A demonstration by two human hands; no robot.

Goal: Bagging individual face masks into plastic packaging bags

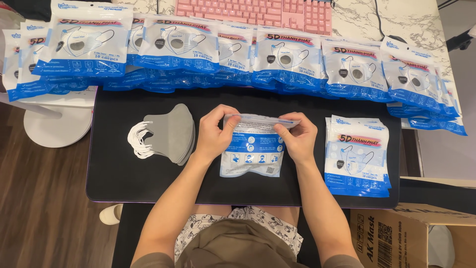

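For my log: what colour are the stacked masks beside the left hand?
Grey masks with white ear loops, head view.

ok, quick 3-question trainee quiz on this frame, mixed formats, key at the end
1. True or false: both hands pinch the top edge of the pouch.
2. What lies just beside the left hand? A) a stack of gray masks B) a pair of scissors C) a tape roll
3. Fill in: the short pile of packs lies on the black mat near the ____ hand.

Key
1. True: the left hand and the right hand grip its top edge at either end.
2. A: the stack of gray masks, with white ear loops on its outer side.
3. Right.
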